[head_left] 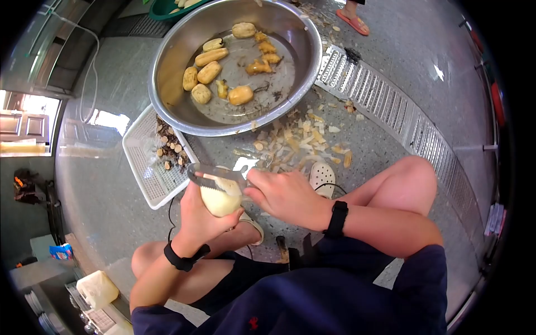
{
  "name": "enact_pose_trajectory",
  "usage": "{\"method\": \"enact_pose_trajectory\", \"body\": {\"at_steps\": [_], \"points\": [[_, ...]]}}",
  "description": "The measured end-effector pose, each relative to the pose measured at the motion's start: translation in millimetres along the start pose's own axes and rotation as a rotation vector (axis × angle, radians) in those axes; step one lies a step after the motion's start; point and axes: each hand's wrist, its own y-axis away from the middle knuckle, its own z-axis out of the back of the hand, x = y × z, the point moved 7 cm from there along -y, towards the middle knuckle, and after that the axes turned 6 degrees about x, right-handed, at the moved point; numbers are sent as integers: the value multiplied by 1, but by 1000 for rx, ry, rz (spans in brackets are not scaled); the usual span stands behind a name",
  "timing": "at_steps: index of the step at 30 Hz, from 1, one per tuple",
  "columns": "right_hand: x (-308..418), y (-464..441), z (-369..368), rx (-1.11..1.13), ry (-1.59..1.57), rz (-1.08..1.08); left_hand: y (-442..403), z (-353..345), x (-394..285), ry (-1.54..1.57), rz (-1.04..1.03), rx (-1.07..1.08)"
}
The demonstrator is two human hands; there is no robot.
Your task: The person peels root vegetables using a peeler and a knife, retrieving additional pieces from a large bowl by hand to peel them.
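My left hand point(196, 220) is wrapped round a mostly peeled, cream-coloured piece of lotus root point(221, 202), held above the floor between my knees. My right hand point(293, 198) closes on the handle of a wide peeler point(209, 171). The peeler's toothed edge lies across the upper side of the root, and a pale strip shows at it. Ahead, a large steel basin point(159, 84) holds several unpeeled lotus root pieces point(209, 72) and some knobbly yellow ginger point(259, 66) in a little dirty water.
Left of the basin's near edge, a white plastic basket point(146, 177) holds cut root ends. Peelings point(301, 139) litter the floor ahead. A metal drain grate point(385, 92) curves along the right. Another person's sandalled foot point(353, 21) stands beyond; a green tub point(164, 10) sits behind the basin.
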Motion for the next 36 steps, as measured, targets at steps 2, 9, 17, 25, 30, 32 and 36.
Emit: {"method": "enact_pose_trajectory", "body": {"at_steps": [2, 9, 17, 25, 30, 32, 36], "points": [[-3, -3, -1, 33, -19, -58, 1, 4, 2, -11, 28, -60], [-3, -2, 5, -67, 12, 126, -1, -4, 5, 223, -25, 361], [-9, -5, 1, -53, -86, -30, -1, -1, 6, 88, 23, 120], [-4, -3, 6, -38, -37, 51, 0, -7, 17, 227, 17, 350], [-8, -4, -1, -62, -60, -40, 6, -3, 6, -107, -17, 33], [-18, -6, -8, -44, -89, -127, 9, 1, -4, -135, -91, -58], [-49, 12, -37, 19, -100, -233, 12, 23, -13, -57, -234, -184]]}}
